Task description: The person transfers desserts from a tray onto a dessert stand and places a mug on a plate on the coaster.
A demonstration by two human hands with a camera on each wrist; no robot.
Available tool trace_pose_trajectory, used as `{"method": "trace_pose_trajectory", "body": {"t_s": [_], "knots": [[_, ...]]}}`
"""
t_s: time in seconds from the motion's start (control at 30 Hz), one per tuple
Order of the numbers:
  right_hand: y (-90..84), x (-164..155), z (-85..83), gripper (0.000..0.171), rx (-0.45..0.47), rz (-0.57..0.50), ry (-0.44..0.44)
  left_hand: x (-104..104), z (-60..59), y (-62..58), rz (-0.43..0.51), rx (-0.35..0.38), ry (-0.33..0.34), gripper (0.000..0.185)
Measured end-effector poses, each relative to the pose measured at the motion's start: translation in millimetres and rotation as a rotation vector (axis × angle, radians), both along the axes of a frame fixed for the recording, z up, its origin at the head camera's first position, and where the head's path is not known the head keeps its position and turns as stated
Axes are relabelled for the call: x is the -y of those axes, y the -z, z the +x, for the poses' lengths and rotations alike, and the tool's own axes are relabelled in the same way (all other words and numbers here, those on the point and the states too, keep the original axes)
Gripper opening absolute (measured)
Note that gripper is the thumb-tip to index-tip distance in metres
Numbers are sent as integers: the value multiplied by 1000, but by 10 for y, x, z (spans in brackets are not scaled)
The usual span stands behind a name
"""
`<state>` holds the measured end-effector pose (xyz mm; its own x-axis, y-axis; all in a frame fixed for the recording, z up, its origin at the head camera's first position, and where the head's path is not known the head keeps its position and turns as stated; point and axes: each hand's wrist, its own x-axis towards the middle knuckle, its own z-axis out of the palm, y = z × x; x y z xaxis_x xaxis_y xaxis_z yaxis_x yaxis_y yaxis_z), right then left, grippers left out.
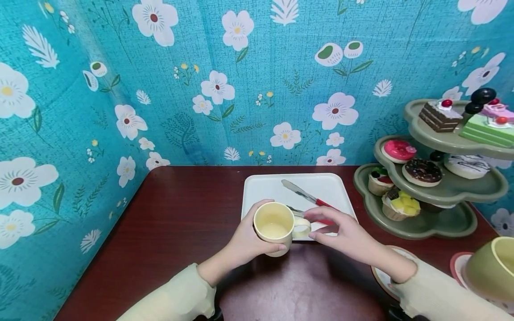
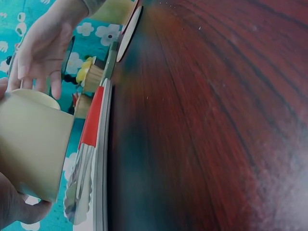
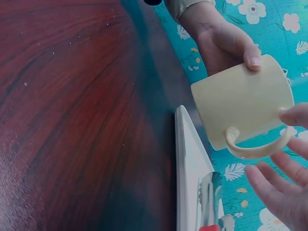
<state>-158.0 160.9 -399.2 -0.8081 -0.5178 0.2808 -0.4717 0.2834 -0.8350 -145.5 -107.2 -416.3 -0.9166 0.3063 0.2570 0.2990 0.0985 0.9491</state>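
A pale yellow mug [image 1: 275,226] is held up over the near edge of the white tray by my left hand [image 1: 248,237]. That hand wraps the mug's side, its thumb across the front. The mug's handle [image 3: 257,149] points right, toward my right hand [image 1: 346,228]. The right fingers are spread and lightly bent around the handle, fingertips right at it, without closing on it. In the left wrist view the mug's plain side [image 2: 33,139] shows, with the right hand [image 2: 45,53] beyond its rim.
Red-handled tongs [image 1: 299,189] lie on the white tray [image 1: 263,185]. At the right stands a green three-tier stand [image 1: 421,229] with cakes, donuts and cupcakes. Nearer are a round coaster [image 1: 383,278] under the right forearm and a larger green cup [image 1: 487,269] on another coaster.
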Motion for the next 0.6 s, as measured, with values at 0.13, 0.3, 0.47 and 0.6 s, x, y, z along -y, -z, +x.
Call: {"method": "trace_pose_trajectory", "body": {"t_s": [0.13,0.3,0.47,0.6], "knots": [[34,10,-7,44,124,-50,-45,-51,11,-7,-9,13,25,96],[25,-15,11,37,165,-67,-91,-147,-2,-18,0,-1,68,96],[16,-39,38,15,213,-82,-85,-214,1,-5,13,-3,101,94],[10,-80,62,8,220,-53,-110,-266,9,17,26,-4,143,93]]}}
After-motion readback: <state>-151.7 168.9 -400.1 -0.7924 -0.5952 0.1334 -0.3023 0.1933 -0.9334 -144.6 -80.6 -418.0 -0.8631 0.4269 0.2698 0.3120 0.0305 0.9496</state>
